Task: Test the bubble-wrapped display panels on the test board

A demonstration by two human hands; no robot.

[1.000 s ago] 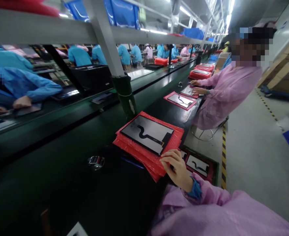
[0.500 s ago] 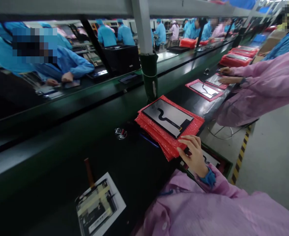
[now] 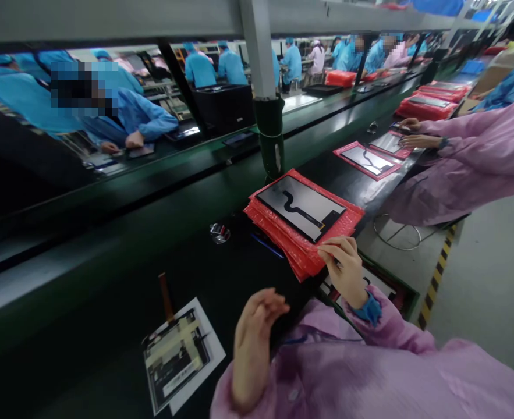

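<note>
My right hand (image 3: 346,270) is at the near corner of a stack of red bubble-wrap bags (image 3: 302,262), its thumb and fingertips pinched at the edge. An LCD panel (image 3: 302,206) with a black curved flex cable lies flat on the stack. In front of my body, my left hand (image 3: 259,334) is raised over the bench edge, fingers stretched and slightly bent, nothing in it. Left of it lies a tablet-like assembly (image 3: 176,358) with yellow tape and an orange-brown ribbon cable (image 3: 166,297), partly over a white sheet (image 3: 211,343).
A blue pen-like stick (image 3: 266,245) and a small shiny round object (image 3: 219,233) lie on the dark bench (image 3: 121,343). A green-edged tray (image 3: 409,299) with panels sits below my right arm. A wrapped post (image 3: 269,137) rises behind the stack. Co-workers sit nearby.
My left hand has come into view from below. My right thumb has moved closer to its fingers at the bag corner. The view has shifted slightly.
</note>
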